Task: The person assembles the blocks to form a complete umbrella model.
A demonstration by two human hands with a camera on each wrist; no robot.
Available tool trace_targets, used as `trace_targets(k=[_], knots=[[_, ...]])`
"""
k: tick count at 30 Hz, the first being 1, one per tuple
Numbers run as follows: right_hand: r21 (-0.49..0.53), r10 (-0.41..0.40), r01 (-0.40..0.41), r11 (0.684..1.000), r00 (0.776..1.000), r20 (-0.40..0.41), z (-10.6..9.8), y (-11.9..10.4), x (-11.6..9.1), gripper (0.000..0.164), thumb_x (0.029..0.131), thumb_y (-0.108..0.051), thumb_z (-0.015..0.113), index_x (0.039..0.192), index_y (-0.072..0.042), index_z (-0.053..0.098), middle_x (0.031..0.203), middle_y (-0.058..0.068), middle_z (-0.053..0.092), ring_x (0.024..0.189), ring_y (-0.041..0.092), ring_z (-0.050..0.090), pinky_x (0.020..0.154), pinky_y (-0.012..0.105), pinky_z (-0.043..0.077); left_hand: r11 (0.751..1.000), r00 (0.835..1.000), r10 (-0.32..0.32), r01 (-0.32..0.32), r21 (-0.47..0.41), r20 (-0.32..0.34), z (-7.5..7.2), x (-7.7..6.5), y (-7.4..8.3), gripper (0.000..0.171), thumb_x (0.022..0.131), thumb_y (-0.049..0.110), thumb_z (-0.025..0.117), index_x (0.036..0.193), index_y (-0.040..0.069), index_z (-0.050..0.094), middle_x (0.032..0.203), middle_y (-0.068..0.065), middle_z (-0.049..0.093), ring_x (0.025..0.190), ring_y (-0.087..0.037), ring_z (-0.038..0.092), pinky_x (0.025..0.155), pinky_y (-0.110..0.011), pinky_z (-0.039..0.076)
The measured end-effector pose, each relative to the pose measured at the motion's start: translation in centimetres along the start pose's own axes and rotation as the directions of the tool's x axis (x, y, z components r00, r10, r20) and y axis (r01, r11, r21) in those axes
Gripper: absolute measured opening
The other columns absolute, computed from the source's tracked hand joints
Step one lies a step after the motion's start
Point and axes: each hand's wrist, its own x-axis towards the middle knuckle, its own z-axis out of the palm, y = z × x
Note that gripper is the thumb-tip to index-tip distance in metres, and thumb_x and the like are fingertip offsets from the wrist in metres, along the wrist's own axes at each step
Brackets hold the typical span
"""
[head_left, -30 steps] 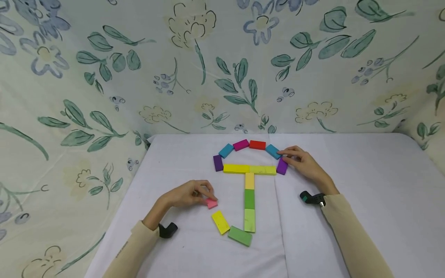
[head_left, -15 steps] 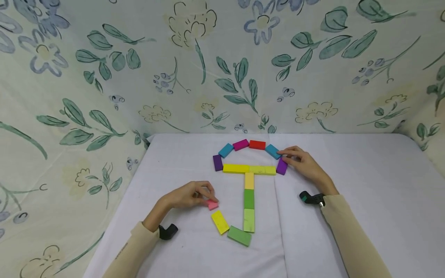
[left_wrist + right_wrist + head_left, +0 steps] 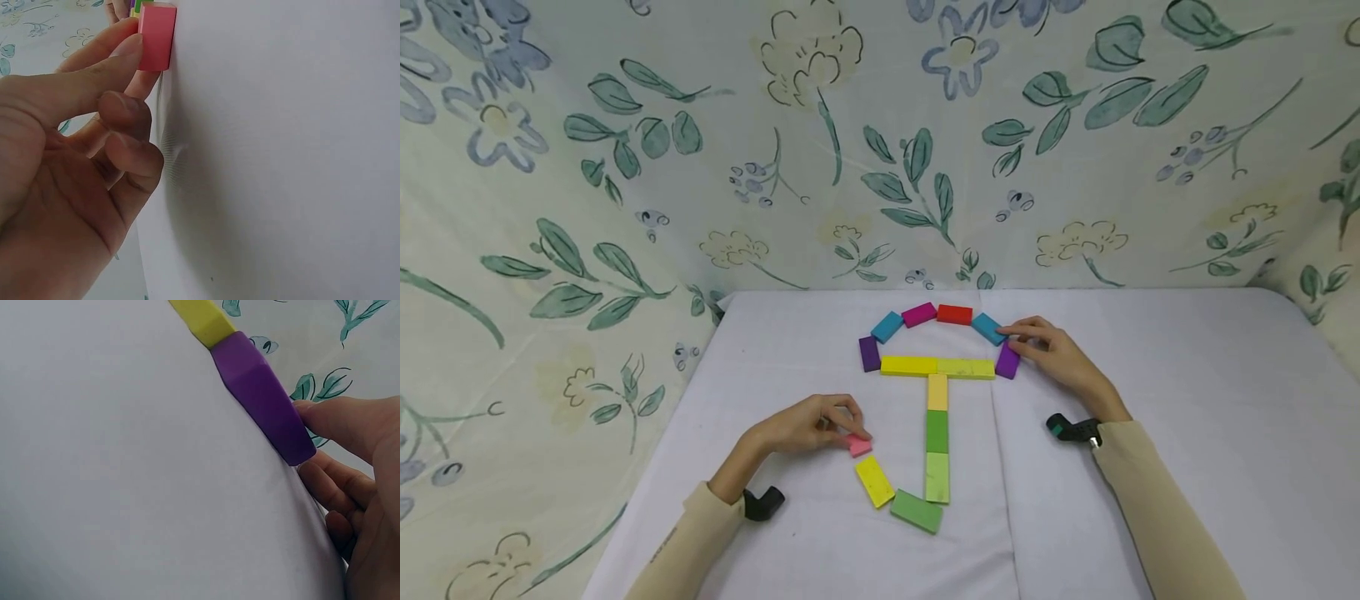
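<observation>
My left hand pinches a small pink block between thumb and fingers, low over the cloth near a yellow block. In the left wrist view the pink block shows at the fingertips, the other fingers loosely bent. My right hand reaches in from the right: the thumb is at a purple block, and an extended finger touches a blue block. From the right wrist, the thumb lies against the purple block's near end, with the fingers behind it.
Coloured blocks lie in an umbrella shape: an arch with a red block, a yellow row, a stem with a green block, and a light green block below. A white cloth covers the table; floral fabric hangs behind.
My left hand has moved the pink block slightly down and right, closer to the yellow block. My right hand has stayed in place at the purple and blue blocks.
</observation>
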Motion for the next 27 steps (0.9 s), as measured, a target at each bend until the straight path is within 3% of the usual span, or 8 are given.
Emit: trace_targets(k=[5,17,27], knots=[[-0.004,-0.001,0.001,1.000,1.000,0.011,0.06,0.05,0.01,0.037,0.106,-0.028,0.060,0.141,-0.018,0.065,0.143,0.014,0.049,0.131,0.032,0.040,0.105,0.049,0.036,1.000,1.000,0.000,0.000,-0.003,0.005,0.06,-0.19,0.24,0.027,0.098,0.006,0.070,0.120,0.017,0.079,0.121,-0.005,0.064,0.110,-0.019,0.053,0.078,-0.019,0.046],[-0.005,-0.009,0.009,1.000,1.000,0.009,0.10,-0.05,-0.06,0.037,0.107,-0.025,0.059,0.142,-0.015,0.065,0.143,0.016,0.049,0.129,0.033,0.040,0.104,0.047,0.036,1.000,1.000,-0.018,0.018,0.010,-0.005,0.14,-0.30,0.27,0.029,0.098,0.005,0.069,0.121,0.020,0.079,0.120,0.001,0.064,0.113,-0.018,0.053,0.086,-0.021,0.048],[-0.010,-0.005,0.005,1.000,1.000,-0.001,-0.05,0.48,0.03,0.036,0.106,-0.030,0.060,0.140,-0.020,0.066,0.143,0.011,0.049,0.129,0.031,0.042,0.106,0.048,0.038,1.000,1.000,-0.006,0.006,0.010,-0.010,0.30,-0.35,0.28,0.032,0.097,0.002,0.069,0.121,0.020,0.079,0.120,0.000,0.064,0.114,-0.020,0.054,0.091,-0.022,0.047]])
